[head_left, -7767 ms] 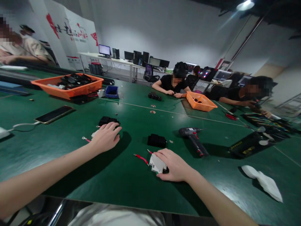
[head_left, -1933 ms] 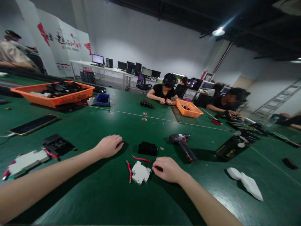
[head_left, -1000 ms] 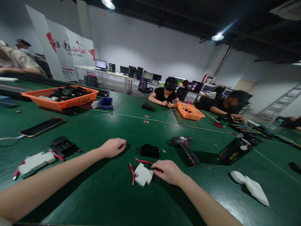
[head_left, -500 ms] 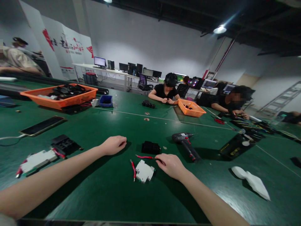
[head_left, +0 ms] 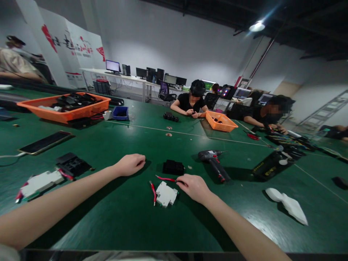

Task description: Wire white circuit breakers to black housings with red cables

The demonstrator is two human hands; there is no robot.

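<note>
My left hand [head_left: 131,165] rests on the green tabletop in a loose fist, with nothing visible in it. The fingertips of my right hand [head_left: 193,186] are pinched at the right end of a short red wire [head_left: 165,178], which has a metal tip on its left end. Just below that wire lies a white circuit breaker [head_left: 166,194], flat on its side. A second red wire [head_left: 153,194] lies at the breaker's left side. Behind the held wire, between my hands, sits a small black block [head_left: 173,167].
A cordless drill [head_left: 214,165] and a black box [head_left: 274,165] stand right. Nearer lies a white piece [head_left: 288,204]. Left are a phone [head_left: 46,142], another breaker [head_left: 40,184], a black part [head_left: 73,165] and an orange basket [head_left: 67,115]. Co-workers sit opposite near another basket [head_left: 221,125].
The view has shifted slightly, so everything appears a little higher and to the left. Both hands keep about the same places, with my right hand still pinching the red wire.
</note>
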